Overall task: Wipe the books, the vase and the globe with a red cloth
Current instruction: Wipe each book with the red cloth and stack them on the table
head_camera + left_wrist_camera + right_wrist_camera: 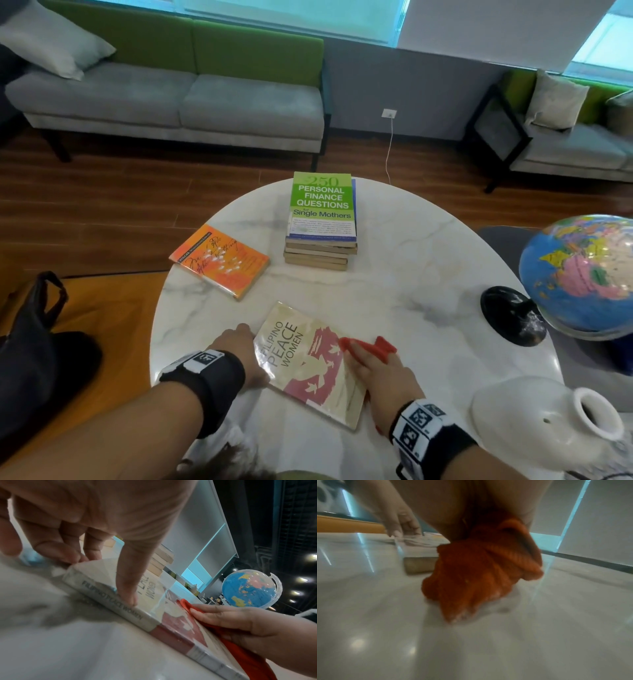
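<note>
The "Filipino Peace Women" book [310, 363] lies flat near the front edge of the round marble counter [411, 274]. The red cloth [376, 346] rests bunched on the right half of its cover, under the right hand [380, 373], whose grip lies fairly flat, fingers pressing the cloth down rather than pinching it. The left hand [239, 356] steadies the book at its spine side, grip spread, thumb on the cover and fingertips [72, 555] at the far corner.

The glossy cover on polished stone looks slippery; a hard stroke toward the person could skid the book off the near edge if the left hand eases. The loose tail of cloth trailing onto the counter could snag the book's corner.

Outward, the white vase [544, 414] sits just right of the wiping wrist, tilted or on its side; a wide sweep of the forearm could knock it. The globe [582, 274] stands beyond it at the right rim, so a bump might tip it. The stacked books [322, 222] and the orange book [221, 260] lie well apart, not at risk.
</note>
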The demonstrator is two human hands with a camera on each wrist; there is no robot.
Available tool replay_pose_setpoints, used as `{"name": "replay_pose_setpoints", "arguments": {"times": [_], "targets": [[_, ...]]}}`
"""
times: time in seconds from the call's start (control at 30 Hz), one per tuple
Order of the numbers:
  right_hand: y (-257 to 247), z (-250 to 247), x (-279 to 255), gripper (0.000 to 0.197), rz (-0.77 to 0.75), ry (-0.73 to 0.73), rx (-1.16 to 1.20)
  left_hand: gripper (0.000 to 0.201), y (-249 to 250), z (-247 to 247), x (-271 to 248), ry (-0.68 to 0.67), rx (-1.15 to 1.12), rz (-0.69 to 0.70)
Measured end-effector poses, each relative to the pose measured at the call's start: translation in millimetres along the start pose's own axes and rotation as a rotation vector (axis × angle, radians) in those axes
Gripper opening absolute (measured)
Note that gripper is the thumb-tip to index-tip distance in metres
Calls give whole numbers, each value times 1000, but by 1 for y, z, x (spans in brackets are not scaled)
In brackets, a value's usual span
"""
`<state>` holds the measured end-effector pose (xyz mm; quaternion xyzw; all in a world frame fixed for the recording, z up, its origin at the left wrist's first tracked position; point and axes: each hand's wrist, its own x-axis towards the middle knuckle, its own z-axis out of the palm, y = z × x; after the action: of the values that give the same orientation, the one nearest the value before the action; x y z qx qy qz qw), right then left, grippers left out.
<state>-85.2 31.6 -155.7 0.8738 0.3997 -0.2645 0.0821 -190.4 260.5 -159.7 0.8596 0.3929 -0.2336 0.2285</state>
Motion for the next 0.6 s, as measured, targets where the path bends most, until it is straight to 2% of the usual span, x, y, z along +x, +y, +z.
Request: {"name": "replay_pose_setpoints", "arguments": {"times": [0.1,0.23,0.4,0.5,0.6], "targets": [[6,16,-5,85,-94,2,42,69,-1,0,-1,-19,3,1],[24,13,0,88,-29,19,161,67,0,0,-3,-15,-13,-7],[23,-7,8,57,57,148,302,68,-1,-2,-6,-25,-1,-55],[24,-15,8,55,73,194,357,69,2,-3,-9,-29,9,-70],[25,-19,8,55,63,220,354,55,5,-5,-12,-32,23,-71]]}}
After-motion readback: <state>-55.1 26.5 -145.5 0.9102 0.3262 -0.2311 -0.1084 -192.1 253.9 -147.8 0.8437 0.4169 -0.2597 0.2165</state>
